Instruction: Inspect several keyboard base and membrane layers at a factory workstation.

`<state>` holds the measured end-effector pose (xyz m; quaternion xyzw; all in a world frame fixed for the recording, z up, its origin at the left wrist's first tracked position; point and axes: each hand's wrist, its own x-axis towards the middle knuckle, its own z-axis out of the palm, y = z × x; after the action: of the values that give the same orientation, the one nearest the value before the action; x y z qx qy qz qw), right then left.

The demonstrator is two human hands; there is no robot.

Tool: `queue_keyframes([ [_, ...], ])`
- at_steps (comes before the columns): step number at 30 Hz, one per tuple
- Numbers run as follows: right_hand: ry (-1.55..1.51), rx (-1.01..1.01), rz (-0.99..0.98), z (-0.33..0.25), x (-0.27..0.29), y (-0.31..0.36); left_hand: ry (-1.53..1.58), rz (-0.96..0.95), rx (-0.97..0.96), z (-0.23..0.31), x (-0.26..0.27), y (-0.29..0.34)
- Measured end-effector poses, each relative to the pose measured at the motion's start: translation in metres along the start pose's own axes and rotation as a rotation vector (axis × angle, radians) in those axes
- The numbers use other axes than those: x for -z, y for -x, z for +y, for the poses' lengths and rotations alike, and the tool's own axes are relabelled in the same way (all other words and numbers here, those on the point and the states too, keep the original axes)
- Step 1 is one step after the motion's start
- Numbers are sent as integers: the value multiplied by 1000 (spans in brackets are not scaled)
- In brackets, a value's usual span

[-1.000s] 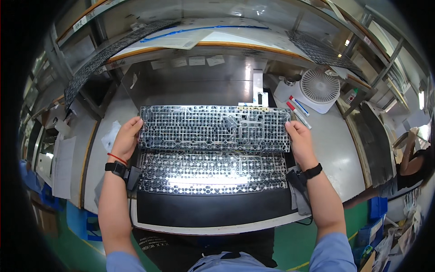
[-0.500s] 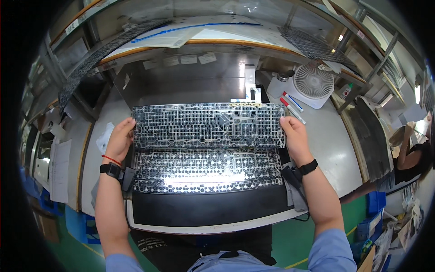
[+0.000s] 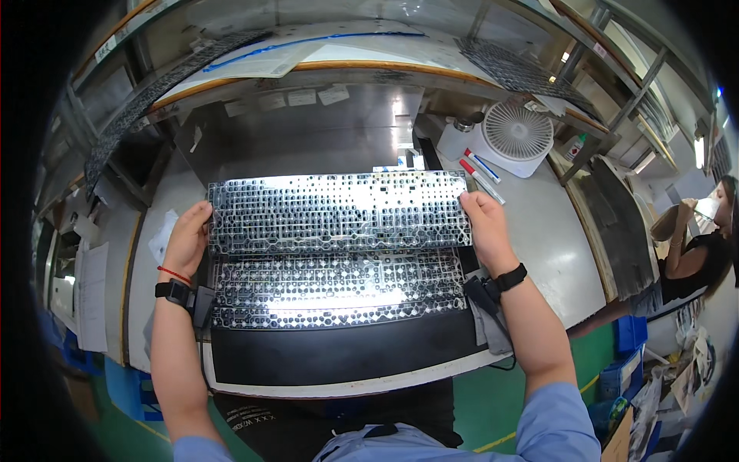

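A clear membrane sheet printed with silvery circuit lines and dark dots, like a keyboard membrane (image 3: 339,219), is held up level between my two hands. My left hand (image 3: 188,235) pinches its left edge, thumb on top. At its right edge my right hand (image 3: 486,231) grips in the same way. Below it lies a similar patterned membrane sheet (image 3: 339,289) on a black board (image 3: 339,350); the held sheet covers its far part. Whether the two sheets touch, I cannot tell.
Behind the sheets stands a dark, shiny metal panel (image 3: 296,138). A white fan (image 3: 517,132) and red and blue markers (image 3: 479,169) lie at the far right. Over the far side runs a shelf with a wooden edge (image 3: 346,71). Another person (image 3: 697,246) is at the right.
The held membrane has tilted, so glare now runs along its far edge. Both hands still grip it. The whole view has shifted slightly, with everything appearing further left.
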<state>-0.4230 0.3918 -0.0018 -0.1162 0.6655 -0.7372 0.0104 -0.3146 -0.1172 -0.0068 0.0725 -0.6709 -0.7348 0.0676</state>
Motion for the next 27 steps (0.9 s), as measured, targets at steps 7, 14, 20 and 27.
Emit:
queue_keyframes([
  [7, 34, 3, -10, 6, 6, -3, 17, 25, 5, 1, -2, 1],
  [14, 20, 12, 16, 7, 5, -3, 30, 19, 12, 4, -6, 1],
  [20, 34, 30, 18, 9, 6, -3, 42, 9, 17, 0, -1, -1],
  [27, 67, 48, -21, 10, 11, -3, 21, 6, 26, 0, 0, -1],
])
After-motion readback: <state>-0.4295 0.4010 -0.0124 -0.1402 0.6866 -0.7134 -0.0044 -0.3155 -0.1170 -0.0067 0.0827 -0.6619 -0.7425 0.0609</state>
